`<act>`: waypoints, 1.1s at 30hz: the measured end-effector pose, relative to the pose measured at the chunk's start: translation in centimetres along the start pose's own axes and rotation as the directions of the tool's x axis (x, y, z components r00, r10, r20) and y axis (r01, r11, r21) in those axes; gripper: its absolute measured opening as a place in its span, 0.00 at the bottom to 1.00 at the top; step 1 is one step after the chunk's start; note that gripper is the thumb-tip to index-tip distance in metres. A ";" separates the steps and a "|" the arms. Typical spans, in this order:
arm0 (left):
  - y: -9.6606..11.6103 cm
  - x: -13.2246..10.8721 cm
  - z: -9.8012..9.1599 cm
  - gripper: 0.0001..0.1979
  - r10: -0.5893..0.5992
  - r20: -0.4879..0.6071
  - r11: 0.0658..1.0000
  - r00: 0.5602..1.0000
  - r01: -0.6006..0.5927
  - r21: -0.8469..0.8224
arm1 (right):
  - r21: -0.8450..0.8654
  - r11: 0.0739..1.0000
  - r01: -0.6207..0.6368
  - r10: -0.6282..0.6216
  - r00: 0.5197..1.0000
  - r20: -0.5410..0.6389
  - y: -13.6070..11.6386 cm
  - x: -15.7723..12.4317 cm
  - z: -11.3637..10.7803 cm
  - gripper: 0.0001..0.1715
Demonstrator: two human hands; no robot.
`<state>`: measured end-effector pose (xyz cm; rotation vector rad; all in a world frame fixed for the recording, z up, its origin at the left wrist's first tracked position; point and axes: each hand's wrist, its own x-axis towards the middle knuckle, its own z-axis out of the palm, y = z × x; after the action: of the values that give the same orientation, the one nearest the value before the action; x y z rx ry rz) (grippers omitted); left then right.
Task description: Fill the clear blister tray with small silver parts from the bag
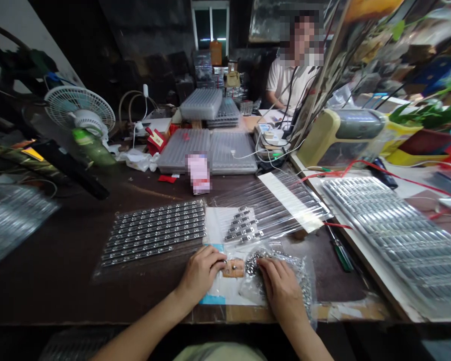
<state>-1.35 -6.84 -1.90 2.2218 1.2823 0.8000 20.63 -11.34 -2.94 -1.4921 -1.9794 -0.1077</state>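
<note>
My left hand (201, 272) is closed in a pinch at the left edge of a small orange-brown block (230, 274); whatever its fingertips hold is too small to make out. A tiny metal piece sits on the block. To the right, my right hand (284, 287) reaches into shiny small metal parts (252, 265) at the mouth of a clear plastic bag (308, 281). Its fingers are curled together, their tips hidden among the parts. Beyond my hands, several dark-and-silver metal pieces (241, 226) lie in slanting rows on clear ribbed plastic.
A clear tray of dark-and-silver pieces (156, 228) lies left. Right are a green-handled screwdriver (342, 255) and a filled plastic tray (402, 235). A white strip (289, 200) crosses ribbed plastic. Behind stand stacked trays (233, 150), a fan (80, 108) and a seated person (285, 82).
</note>
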 end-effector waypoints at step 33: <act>-0.2 0.4 0.4 0.07 -0.123 -0.100 0.956 0.987 0.091 -0.278 | 0.083 0.989 -0.123 0.110 0.983 0.146 -4.4 1.8 2.3 0.06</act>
<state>-1.06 -6.44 -2.18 1.8963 1.2495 1.0111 15.43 -10.44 -2.40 -1.5893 -1.9728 0.1413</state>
